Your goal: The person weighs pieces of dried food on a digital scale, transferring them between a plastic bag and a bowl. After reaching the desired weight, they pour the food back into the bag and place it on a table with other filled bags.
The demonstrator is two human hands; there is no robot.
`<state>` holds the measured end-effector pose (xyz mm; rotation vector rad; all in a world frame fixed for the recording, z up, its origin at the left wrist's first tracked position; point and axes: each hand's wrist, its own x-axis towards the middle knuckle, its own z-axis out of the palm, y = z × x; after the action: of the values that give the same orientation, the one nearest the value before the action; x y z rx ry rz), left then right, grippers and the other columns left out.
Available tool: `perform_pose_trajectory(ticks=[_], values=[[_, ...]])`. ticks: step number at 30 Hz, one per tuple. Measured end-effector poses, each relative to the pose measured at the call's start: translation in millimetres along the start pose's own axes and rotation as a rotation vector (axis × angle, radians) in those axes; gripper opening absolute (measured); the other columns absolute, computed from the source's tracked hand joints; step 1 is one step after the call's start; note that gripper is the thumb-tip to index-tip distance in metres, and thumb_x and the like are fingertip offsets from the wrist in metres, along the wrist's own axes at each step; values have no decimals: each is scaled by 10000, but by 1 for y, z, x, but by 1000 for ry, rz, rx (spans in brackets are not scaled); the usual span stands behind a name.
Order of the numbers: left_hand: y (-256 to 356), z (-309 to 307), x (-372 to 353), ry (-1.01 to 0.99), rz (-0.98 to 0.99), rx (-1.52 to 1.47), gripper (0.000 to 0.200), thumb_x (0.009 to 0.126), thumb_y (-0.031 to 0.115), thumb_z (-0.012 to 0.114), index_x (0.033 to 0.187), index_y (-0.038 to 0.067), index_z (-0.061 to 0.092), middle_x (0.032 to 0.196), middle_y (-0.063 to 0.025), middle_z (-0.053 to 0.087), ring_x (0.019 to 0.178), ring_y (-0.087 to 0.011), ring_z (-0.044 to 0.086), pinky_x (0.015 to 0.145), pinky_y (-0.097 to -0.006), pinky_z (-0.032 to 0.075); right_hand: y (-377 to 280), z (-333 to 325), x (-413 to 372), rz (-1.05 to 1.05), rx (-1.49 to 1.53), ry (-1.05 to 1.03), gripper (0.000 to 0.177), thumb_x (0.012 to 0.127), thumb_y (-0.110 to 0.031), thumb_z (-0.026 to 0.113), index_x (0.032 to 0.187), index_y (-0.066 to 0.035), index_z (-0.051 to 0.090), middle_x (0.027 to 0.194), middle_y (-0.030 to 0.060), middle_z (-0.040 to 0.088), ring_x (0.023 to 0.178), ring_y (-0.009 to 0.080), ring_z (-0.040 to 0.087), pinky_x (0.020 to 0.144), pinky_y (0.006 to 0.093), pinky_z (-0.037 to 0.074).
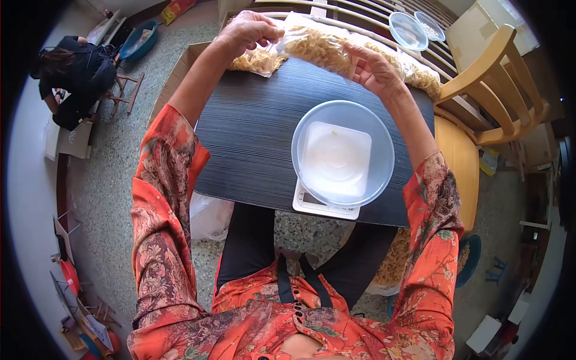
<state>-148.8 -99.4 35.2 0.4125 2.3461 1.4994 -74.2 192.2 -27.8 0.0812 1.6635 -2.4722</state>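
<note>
Both my hands hold a clear plastic bag of pale yellow dried pieces over the far edge of the dark table. My left hand pinches the bag's left end. At its right end, my right hand grips the side between thumb and fingers. Another filled bag lies beneath and left of it, and more bags lie to the right along the far edge. Nearer me, an empty translucent bowl sits on a white scale.
A wooden chair stands at the right. Beyond the table, a slatted rack bears two clear bowls. A person sits at the far left near a blue basin. A plastic bag lies below the table's near edge.
</note>
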Motion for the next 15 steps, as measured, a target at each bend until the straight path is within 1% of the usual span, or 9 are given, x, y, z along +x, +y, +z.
perform_pose_trajectory(ticks=[2,3,5,7,8,9,11,12,15], values=[[-11,3,0,3,23,103,224,774,234,820,881,50,749,731,-29,680,568,-62,566,479,-209,412,5,0,-3,23,-48,2,490,798,-243,816,1161,22,620,1014,161,692,887,203,713,779,329,612],[-19,8,1,72,84,183,222,763,245,813,846,50,748,712,-26,670,585,-74,565,509,-237,422,5,1,-5,46,-98,5,501,793,-255,820,1158,23,620,1010,158,694,877,197,714,771,324,612],[-29,12,4,143,146,262,222,751,256,806,810,51,747,693,-24,660,602,-86,565,539,-266,433,9,0,-5,62,-188,27,493,839,-251,787,1200,33,608,1019,144,700,884,170,709,774,295,611],[-31,15,7,159,28,400,244,677,297,784,739,62,757,667,-72,676,619,-172,621,630,-349,500,12,-1,-3,39,-205,5,539,771,-322,837,1134,21,635,976,129,700,844,166,709,748,299,610],[-29,18,4,196,57,461,266,659,314,779,765,70,772,709,-109,704,652,-189,657,683,-352,523,12,-2,-3,43,-229,13,504,759,-355,847,1075,-8,664,933,96,705,822,139,699,742,287,597],[-25,20,4,177,-1,550,235,666,294,750,766,83,774,735,-136,715,691,-224,683,722,-369,534,13,-3,-2,40,-230,12,504,759,-355,847,1075,-8,664,933,96,705,822,139,699,742,287,597],[-25,26,-1,190,-14,589,200,676,273,719,742,89,764,748,-147,717,728,-262,698,745,-389,542,16,-4,1,42,-317,29,463,740,-395,860,987,-42,692,877,63,704,777,109,677,709,272,573],[-26,28,-3,192,-11,592,200,676,273,719,742,89,764,748,-147,717,728,-262,698,745,-389,542,16,-4,3,67,-352,25,461,786,-375,833,1048,-35,665,896,35,705,773,86,682,672,239,572],[-22,37,-9,222,-17,628,175,673,243,692,727,90,755,774,-169,720,773,-304,708,767,-415,545,21,-8,4,61,-366,56,452,766,-406,846,1010,-60,687,882,22,700,758,72,658,675,240,541]])
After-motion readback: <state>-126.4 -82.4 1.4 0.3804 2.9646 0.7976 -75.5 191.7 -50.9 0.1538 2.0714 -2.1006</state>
